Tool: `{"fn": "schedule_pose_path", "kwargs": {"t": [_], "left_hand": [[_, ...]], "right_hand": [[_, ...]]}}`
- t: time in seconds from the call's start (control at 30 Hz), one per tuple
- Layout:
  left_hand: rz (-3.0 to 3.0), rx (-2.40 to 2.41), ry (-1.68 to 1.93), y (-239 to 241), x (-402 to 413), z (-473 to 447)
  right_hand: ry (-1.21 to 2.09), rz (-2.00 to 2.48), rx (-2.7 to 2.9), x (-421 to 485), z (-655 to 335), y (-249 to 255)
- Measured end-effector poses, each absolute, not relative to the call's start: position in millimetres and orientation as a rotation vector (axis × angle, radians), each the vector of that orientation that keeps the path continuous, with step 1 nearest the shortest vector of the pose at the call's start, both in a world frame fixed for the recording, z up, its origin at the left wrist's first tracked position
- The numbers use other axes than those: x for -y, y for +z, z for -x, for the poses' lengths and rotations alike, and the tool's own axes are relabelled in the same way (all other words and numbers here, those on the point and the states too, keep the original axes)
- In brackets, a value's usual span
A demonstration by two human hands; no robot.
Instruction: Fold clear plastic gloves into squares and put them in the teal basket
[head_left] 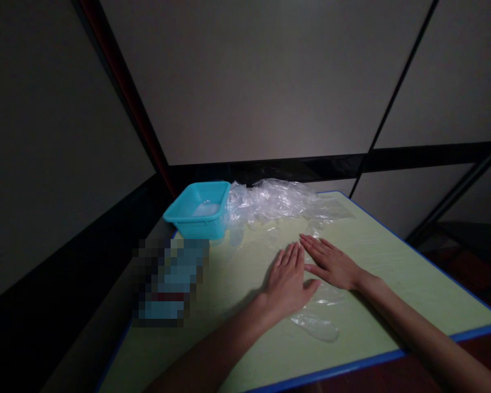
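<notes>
My left hand [288, 281] lies flat, palm down, with its fingers stretched out and the thumb apart. Beside it, my right hand [331, 262] is also palm down with extended fingers, its fingertips close to those of the left. Under and around both hands spreads a thin, clear plastic piece [317, 327]; whether it is a bag or a disposable glove I cannot tell. One rounded end of it sticks out below the left hand. Neither hand grips anything. The palms hide the middle of the plastic.
Crumpled clear plastic [282, 199] is heaped along the back of the yellow-green table [393, 289], which has a blue edge. Left of the heap stands a turquoise basin [200, 226] with something whitish inside. A pixelated object [172, 284] lies at the left edge. Panelled walls rise behind.
</notes>
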State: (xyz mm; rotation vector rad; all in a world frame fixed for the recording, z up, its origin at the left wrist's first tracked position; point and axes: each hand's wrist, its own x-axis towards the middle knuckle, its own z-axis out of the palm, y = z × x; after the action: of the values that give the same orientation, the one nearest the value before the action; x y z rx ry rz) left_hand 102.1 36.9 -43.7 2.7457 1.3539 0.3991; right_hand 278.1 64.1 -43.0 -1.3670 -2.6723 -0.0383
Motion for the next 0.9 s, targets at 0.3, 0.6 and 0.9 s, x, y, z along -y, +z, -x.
{"fn": "schedule_pose_path", "kwargs": {"t": [0.3,0.6,0.9], "left_hand": [[-2.747,-1.555,0.243,-37,-19,-32],[-2.721,-1.663,0.225,-39,-8,-1],[-2.738,-1.656,0.284,-40,-9,-2]], "right_hand": [[-0.021,1.403,2.679,-63,-278,-41],[-0.036,1.400,2.661,-63,-278,-44],[-0.072,1.505,2.574,-59,-296,-40]]}}
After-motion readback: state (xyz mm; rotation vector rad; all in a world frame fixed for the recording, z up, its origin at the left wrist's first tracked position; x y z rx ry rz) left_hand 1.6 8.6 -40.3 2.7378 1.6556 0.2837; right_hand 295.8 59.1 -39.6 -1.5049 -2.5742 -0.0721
